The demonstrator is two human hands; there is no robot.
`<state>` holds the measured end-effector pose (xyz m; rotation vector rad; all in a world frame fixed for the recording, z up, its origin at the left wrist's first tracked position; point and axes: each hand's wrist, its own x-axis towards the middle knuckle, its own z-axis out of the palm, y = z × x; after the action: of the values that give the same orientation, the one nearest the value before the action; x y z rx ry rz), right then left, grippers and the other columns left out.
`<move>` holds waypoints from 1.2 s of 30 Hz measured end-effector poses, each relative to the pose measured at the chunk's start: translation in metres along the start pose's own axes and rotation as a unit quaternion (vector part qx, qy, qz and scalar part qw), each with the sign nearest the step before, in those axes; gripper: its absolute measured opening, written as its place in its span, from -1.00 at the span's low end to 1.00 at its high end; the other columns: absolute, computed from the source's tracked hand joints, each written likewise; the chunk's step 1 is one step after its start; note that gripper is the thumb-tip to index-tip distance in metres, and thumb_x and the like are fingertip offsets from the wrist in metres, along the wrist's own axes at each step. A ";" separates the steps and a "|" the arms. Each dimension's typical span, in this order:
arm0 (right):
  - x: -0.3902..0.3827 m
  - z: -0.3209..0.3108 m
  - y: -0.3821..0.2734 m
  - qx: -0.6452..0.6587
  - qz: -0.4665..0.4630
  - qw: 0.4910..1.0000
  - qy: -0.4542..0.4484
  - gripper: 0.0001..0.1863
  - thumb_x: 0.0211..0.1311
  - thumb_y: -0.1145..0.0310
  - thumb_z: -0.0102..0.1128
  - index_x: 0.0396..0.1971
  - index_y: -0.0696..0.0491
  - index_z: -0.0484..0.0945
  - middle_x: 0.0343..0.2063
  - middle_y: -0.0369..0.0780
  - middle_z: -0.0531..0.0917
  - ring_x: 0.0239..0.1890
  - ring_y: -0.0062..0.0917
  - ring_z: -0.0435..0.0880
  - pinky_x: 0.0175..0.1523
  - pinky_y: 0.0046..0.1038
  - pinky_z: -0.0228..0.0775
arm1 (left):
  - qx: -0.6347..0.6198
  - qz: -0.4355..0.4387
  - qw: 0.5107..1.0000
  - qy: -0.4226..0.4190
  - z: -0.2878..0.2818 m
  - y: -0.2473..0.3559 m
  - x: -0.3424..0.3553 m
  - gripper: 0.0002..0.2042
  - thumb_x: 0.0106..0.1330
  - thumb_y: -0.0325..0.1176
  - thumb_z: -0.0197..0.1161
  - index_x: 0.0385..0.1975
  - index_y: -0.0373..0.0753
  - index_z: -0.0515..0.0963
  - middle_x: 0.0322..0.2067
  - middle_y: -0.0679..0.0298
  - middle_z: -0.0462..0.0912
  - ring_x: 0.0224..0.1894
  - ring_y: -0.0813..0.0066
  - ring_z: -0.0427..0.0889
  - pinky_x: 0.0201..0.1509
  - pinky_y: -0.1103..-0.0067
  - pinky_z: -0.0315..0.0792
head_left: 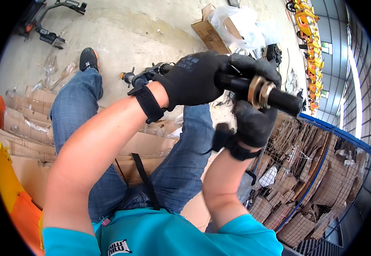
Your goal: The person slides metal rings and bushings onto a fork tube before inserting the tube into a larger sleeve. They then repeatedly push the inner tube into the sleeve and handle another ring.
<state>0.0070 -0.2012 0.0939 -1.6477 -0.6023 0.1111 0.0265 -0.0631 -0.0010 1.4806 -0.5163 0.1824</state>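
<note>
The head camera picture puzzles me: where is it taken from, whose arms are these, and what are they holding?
There is no robot here, only a person. A wide, bending lens worn on the head looks down, so you see the wearer's own arms, blue shirt and jeans, with curved edges.

The left hand and right hand both wear black gloves. Together they hold a black tube with brass-coloured rings around it; exactly how the fingers sit is hard to tell, being dark and blurred.

On the floor beyond are an open cardboard box and a clear plastic bag. Flattened cardboard lies around the legs. To the right, a wire cage is filled with more cardboard.
</note>
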 end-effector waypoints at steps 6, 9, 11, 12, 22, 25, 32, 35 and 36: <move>0.034 -0.024 -0.006 -0.012 -0.024 0.962 -0.271 -0.40 -0.34 0.50 0.43 -0.11 0.15 0.52 -0.10 0.14 0.67 0.09 0.01 0.61 0.17 -0.09 0.44 | 0.049 0.155 0.986 0.038 0.003 -0.002 -0.008 -0.43 0.21 -0.53 0.32 0.28 -0.08 0.45 0.13 0.11 0.62 0.11 0.04 0.64 0.19 0.31 0.53; 0.032 -0.018 0.011 0.052 -0.059 0.969 -0.234 -0.50 -0.25 0.51 0.42 -0.16 0.13 0.51 -0.21 0.05 0.67 -0.03 -0.09 0.62 0.09 -0.15 0.44 | -0.008 0.103 0.995 0.010 0.001 0.000 -0.006 -0.48 0.26 -0.49 0.30 0.26 -0.04 0.47 0.11 0.08 0.64 0.08 0.02 0.66 0.15 0.30 0.55; 0.035 -0.014 0.019 0.029 -0.123 0.966 -0.226 -0.59 -0.13 0.53 0.36 -0.18 0.12 0.50 -0.32 -0.04 0.63 -0.14 -0.22 0.61 0.02 -0.24 0.43 | 0.041 0.059 0.997 0.018 -0.005 0.012 -0.005 -0.52 0.25 -0.46 0.28 0.21 -0.04 0.52 0.06 0.03 0.65 0.01 -0.04 0.66 0.08 0.27 0.55; 0.029 -0.009 0.019 0.016 -0.119 0.980 -0.161 -0.64 -0.06 0.55 0.31 -0.19 0.14 0.49 -0.33 -0.05 0.62 -0.15 -0.25 0.61 0.03 -0.25 0.44 | 0.057 0.042 0.997 0.025 -0.006 0.015 -0.006 -0.54 0.24 -0.45 0.28 0.19 -0.06 0.53 0.05 0.02 0.65 -0.01 -0.06 0.67 0.06 0.27 0.55; -0.009 0.084 -0.001 -0.071 0.016 0.951 0.301 -0.46 0.24 0.63 0.10 0.26 0.25 0.35 0.01 0.00 0.62 0.05 -0.30 0.65 0.24 -0.29 0.45 | 0.087 0.002 0.996 0.038 0.000 0.000 -0.010 -0.78 0.14 -0.34 0.36 -0.27 -0.25 0.54 -0.31 -0.03 0.64 -0.14 -0.09 0.62 -0.07 0.18 0.51; -0.006 0.007 -0.007 -0.052 0.013 0.998 0.038 -0.26 0.07 0.42 0.41 0.28 0.19 0.33 0.10 0.04 0.60 0.20 -0.20 0.58 0.34 -0.15 0.39 | 0.022 -0.035 0.999 0.011 -0.003 0.008 -0.005 -0.80 0.14 -0.36 0.36 -0.27 -0.24 0.57 -0.30 -0.01 0.66 -0.12 -0.06 0.63 -0.08 0.20 0.52; 0.032 -0.024 0.012 0.077 -0.069 0.962 -0.254 -0.57 -0.19 0.39 0.50 -0.24 0.06 0.55 -0.20 0.01 0.67 0.02 -0.05 0.61 0.16 0.03 0.39 | 0.033 0.101 0.994 0.023 0.009 -0.005 -0.008 -0.45 0.19 -0.45 0.29 0.25 -0.09 0.45 -0.11 -0.01 0.70 -0.03 -0.04 0.68 0.06 0.27 0.56; 0.033 -0.011 0.017 0.063 -0.098 0.973 -0.197 -0.70 0.00 0.40 0.40 -0.27 0.03 0.49 -0.36 -0.12 0.63 -0.14 -0.19 0.59 0.15 -0.02 0.38 | 0.064 0.021 0.997 0.025 0.010 -0.010 -0.006 -0.69 0.19 -0.38 0.32 -0.05 -0.20 0.59 -0.16 -0.04 0.70 -0.11 -0.06 0.69 0.01 0.24 0.56; 0.027 -0.004 0.015 0.030 -0.085 0.987 -0.135 -0.72 0.05 0.43 0.35 -0.23 0.04 0.49 -0.33 -0.12 0.63 -0.13 -0.22 0.59 0.16 -0.08 0.39 | 0.061 0.016 0.997 0.038 0.010 -0.011 -0.008 -0.72 0.18 -0.36 0.33 -0.11 -0.22 0.60 -0.18 -0.04 0.70 -0.12 -0.05 0.68 0.00 0.24 0.56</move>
<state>0.0360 -0.1937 0.0879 -1.5265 -0.9357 0.2283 0.0223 -0.0728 -0.0146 1.5790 -0.4748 0.2998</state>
